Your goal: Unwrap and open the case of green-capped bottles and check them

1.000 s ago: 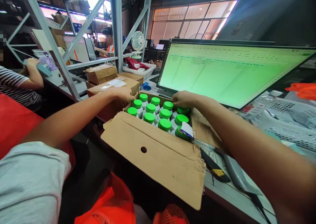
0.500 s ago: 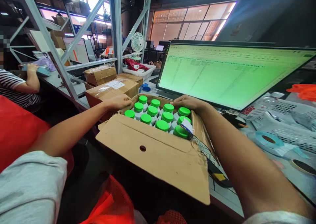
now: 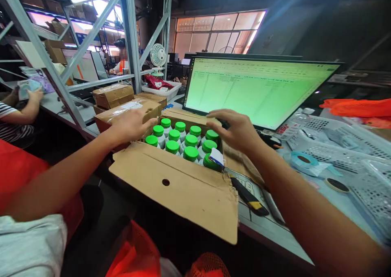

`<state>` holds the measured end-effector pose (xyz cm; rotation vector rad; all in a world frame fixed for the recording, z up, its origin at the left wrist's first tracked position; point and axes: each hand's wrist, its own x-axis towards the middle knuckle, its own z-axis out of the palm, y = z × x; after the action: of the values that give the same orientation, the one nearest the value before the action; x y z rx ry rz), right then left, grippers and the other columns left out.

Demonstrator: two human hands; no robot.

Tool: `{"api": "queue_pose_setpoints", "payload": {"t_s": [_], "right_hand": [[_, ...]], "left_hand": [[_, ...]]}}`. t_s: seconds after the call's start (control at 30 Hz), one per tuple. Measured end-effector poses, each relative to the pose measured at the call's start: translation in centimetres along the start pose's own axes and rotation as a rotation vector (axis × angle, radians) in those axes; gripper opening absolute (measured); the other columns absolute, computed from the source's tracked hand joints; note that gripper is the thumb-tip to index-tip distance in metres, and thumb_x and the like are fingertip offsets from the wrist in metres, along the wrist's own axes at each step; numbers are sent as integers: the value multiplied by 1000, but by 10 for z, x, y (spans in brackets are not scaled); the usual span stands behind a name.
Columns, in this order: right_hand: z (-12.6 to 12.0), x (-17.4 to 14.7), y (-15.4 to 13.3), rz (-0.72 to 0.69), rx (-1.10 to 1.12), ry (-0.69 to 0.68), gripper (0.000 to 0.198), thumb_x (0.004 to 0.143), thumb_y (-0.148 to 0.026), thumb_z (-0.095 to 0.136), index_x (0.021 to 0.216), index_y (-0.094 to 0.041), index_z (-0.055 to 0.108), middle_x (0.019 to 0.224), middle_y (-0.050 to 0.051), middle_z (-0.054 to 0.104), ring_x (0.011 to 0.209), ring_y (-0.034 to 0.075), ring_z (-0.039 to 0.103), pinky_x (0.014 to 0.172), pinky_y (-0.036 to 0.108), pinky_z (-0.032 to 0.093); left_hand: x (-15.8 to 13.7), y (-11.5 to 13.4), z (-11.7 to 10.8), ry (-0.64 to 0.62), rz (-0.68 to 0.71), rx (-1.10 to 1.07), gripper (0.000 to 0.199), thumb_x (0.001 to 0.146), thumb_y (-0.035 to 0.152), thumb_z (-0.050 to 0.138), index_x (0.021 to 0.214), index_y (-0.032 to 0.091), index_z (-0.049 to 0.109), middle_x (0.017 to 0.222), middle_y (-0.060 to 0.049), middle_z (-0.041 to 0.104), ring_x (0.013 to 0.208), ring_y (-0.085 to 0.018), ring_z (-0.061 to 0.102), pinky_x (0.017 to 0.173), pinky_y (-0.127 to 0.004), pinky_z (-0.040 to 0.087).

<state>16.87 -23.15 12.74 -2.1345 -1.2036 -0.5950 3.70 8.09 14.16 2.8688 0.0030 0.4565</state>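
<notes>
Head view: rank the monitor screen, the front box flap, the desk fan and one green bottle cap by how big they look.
1. monitor screen
2. front box flap, nearer the camera, so its true rank against the screen is unsure
3. desk fan, far off
4. green bottle cap

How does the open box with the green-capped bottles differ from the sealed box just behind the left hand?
The open box has its flaps spread, the near flap hanging over the desk edge, and shows rows of green-capped bottles. The sealed box is taped shut, hides its contents and carries a white label on top. The left hand rests at the open box's left side; the right hand hovers above it. Both are brown cardboard.
</notes>
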Motion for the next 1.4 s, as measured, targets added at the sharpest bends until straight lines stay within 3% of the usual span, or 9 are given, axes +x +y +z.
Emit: {"api": "queue_pose_setpoints", "payload": {"t_s": [0.13,0.23,0.33,0.53,0.7,0.9,1.17,1.27,1.4], "right_hand": [[-18,-65,-27,-59,105,-177,24,98,-43,64,113,-30,79,114,6,79,107,25,73,96,43,57],[-14,-111,-22,93,227,-16,31,102,-40,59,130,-31,69,120,5,77,113,24,71,97,40,56],[15,-137,-19,140,411,222,41,100,-48,61,138,-31,60,126,7,72,128,24,64,106,42,52],[81,-115,-44,284,796,835,50,98,-68,51,126,-28,61,105,5,71,118,26,65,108,51,47],[97,-85,-54,376,920,940,45,102,-64,37,115,-28,61,100,6,71,109,25,68,106,52,48],[117,-82,-57,331,822,821,30,103,-50,44,106,-30,67,99,5,71,112,25,67,107,49,49],[39,-53,-26,427,624,142,41,88,-62,71,85,-22,75,75,3,69,72,19,61,70,34,49],[55,-44,-33,361,531,262,47,88,-67,66,71,-22,65,65,1,58,63,16,49,62,33,40],[97,-52,-39,335,428,683,54,98,-68,46,65,-25,53,66,2,50,69,19,48,68,36,42]], "left_hand": [[-46,35,4,-117,428,-79,58,103,58,53,147,21,57,151,-11,62,140,-29,57,118,-42,44],[-68,40,37,-35,536,-50,59,104,59,51,144,17,60,151,-13,61,141,-30,55,121,-44,41],[-80,35,72,231,530,14,58,104,58,53,141,15,61,145,-15,64,133,-31,59,114,-45,44],[-81,28,100,567,503,85,46,103,57,56,126,20,69,122,-13,72,109,-27,67,98,-39,47],[-57,0,113,688,520,3,40,97,59,66,108,22,72,96,-7,75,89,-23,68,89,-36,48],[-48,-37,102,419,355,-155,48,87,70,71,107,27,72,101,-8,78,97,-29,70,97,-46,51],[-52,-21,58,184,367,-220,46,91,66,68,109,24,71,113,-8,76,110,-28,69,105,-44,50],[-47,-12,33,57,306,-244,45,96,63,62,114,23,71,119,-7,76,111,-27,70,102,-40,53],[-23,11,-17,-104,315,-191,44,94,61,61,113,24,75,110,-5,78,102,-25,71,96,-36,53]]}}
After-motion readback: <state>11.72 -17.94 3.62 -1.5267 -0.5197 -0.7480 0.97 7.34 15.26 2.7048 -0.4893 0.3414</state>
